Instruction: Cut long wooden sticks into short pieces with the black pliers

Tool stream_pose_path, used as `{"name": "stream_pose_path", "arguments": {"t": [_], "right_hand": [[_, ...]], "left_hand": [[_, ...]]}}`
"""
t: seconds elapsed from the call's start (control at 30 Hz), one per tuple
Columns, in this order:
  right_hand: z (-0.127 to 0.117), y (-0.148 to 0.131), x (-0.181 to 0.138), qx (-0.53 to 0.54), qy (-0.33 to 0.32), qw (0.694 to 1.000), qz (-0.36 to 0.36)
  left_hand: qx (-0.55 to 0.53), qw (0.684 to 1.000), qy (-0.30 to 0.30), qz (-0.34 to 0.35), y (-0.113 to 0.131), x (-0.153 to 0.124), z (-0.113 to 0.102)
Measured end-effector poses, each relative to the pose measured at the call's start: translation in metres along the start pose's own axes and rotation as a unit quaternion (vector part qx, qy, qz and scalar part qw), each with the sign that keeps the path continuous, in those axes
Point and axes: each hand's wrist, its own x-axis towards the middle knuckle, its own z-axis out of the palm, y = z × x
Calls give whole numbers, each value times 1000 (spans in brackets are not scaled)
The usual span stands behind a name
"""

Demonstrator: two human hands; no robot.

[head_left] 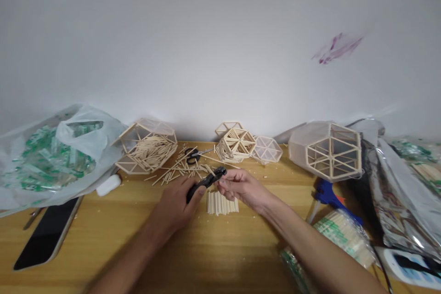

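Left grip [179,200] clasped black cutters [206,181]; right grip [248,189], hold unclear, adjoined their tip. Apparent trimming near stacked sticks [222,204] next needed alignment.

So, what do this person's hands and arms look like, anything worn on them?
The left hand and right hand are ordinary human ones, without gloves. Both forearms are uncovered where they show, with no sleeve, watch or cable on them.

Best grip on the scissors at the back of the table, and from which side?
Scissors: take the black handle loops, probably from above. The blades point right, away from the loops. Loose sticks crowd the left, and the left hand is in front, so low approaches there look awkward.
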Motion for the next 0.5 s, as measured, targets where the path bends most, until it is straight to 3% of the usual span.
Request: {"name": "stream_pose_path", "arguments": {"t": [0.3, 0.5], "right_hand": [[-5, 8, 4, -36, 43, 998, -15], [-5, 8, 5, -39, 58, 998, -1]], "left_hand": [[16, 997, -43, -68, 6, 3, 1], [38, 995, -39, -85, 7, 6, 0]]}}
